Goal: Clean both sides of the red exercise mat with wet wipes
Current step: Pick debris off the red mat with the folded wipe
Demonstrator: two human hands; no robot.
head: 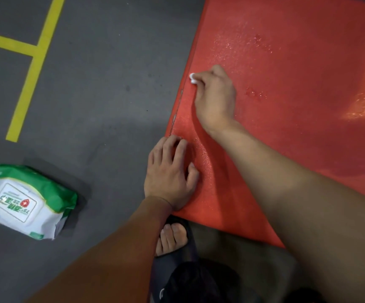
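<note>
Mat: the red textured foam exercise mat [286, 106] lies flat on the grey floor [100, 95]; I crouch at its near left corner.
Surface: glistening wet patches show across the upper face; the strip along the left edge looks duller, so I judge it less wiped.
Right hand: my right hand [215, 97] is over the mat close to its left edge, fingers clenched round a small balled white wet wipe [192, 78], of which only a corner shows past the fingertips.
Left hand: my left hand [170, 173] rests on the near left edge of the mat, fingers spread and loosely bent, grasping nothing, pinning the corner.
Supply: the green-and-white soft pack of wet wipes [24, 202] sits on the floor to my left, well apart from the mat, flap down.
Foot: my toes in a dark slide sandal [172, 241] are just beside the mat's near edge.
Floor marks: yellow painted lines [35, 68] run at far left.
Stage (judgement): edge pass on the first face; underside not yet done.
Risk 1: the wipe is at the very border, so a stroke outward could run onto the floor and bring grit back.
Risk 2: if I ease the left hand, the drag of the wipe could shift or buckle the light foam.
Risk 3: the wipe is so tightly balled that it may streak, not clean.
Risk 4: flipping while wet could put the damp face onto dusty floor.
</note>
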